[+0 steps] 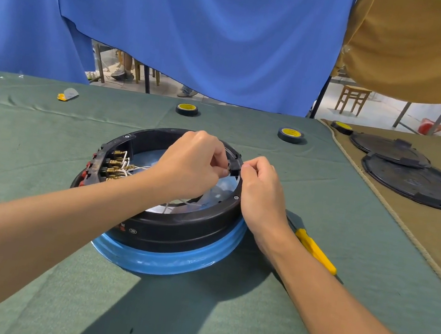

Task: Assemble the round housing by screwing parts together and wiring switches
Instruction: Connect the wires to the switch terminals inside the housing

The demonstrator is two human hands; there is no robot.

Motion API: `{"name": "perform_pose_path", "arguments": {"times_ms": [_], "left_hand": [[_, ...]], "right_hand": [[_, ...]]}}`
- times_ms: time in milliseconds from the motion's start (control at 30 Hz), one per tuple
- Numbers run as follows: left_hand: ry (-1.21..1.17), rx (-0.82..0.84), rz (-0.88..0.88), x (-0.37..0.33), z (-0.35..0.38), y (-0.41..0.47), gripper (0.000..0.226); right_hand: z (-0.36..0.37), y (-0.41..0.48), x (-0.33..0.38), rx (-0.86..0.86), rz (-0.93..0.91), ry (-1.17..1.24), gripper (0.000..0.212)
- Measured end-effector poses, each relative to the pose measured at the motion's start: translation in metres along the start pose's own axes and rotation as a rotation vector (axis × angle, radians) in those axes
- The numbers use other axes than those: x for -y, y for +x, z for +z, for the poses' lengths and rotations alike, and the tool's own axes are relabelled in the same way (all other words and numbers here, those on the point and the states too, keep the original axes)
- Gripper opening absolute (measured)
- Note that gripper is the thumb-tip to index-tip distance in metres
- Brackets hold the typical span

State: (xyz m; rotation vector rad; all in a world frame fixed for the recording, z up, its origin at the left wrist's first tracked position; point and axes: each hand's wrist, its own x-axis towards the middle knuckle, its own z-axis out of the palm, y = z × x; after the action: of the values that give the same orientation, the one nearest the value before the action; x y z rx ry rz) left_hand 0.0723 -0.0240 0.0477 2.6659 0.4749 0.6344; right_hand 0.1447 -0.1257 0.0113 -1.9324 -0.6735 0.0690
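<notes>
A round black housing (174, 226) with a blue base ring (168, 263) sits on the green cloth in front of me. Red switches (87, 171) with brass terminals (115, 162) and white wires (131, 166) line its left inner wall. My left hand (193, 165) reaches over the housing and pinches a small connector at a black switch (235, 166) on the right rim. My right hand (262, 191) rests outside the rim, with its fingertips holding that same switch from the other side.
A yellow-handled tool (316, 250) lies on the cloth under my right wrist. Two tape rolls (187, 109) (291, 135) stand at the far side, a third (342, 127) at the right. Two black round lids (412, 183) lie on the brown cloth. A small grey and yellow item (68, 94) lies far left.
</notes>
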Motion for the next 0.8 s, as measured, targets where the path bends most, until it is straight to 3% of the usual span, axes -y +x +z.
{"name": "perform_pose_path", "arguments": {"times_ms": [100,233,500,700,800], "left_hand": [[0.045,-0.014,0.038,0.001,-0.001,-0.002,0.008],[0.082,-0.038,0.059,0.001,-0.002,-0.004,0.011],[0.089,-0.029,0.047,0.001,-0.005,-0.006,0.014],[0.064,-0.335,-0.073,0.004,-0.012,-0.003,0.020],[0.116,-0.330,-0.158,0.011,-0.013,0.000,0.023]], "right_hand": [[-0.003,0.000,-0.003,-0.009,-0.041,0.034,0.014],[-0.010,0.003,-0.006,-0.004,-0.189,-0.037,0.032],[-0.014,0.007,-0.011,-0.025,-0.283,-0.125,0.031],[-0.016,0.005,-0.013,-0.152,-0.383,-0.214,0.028],[-0.020,0.009,-0.010,-0.107,-0.373,-0.325,0.028]]}}
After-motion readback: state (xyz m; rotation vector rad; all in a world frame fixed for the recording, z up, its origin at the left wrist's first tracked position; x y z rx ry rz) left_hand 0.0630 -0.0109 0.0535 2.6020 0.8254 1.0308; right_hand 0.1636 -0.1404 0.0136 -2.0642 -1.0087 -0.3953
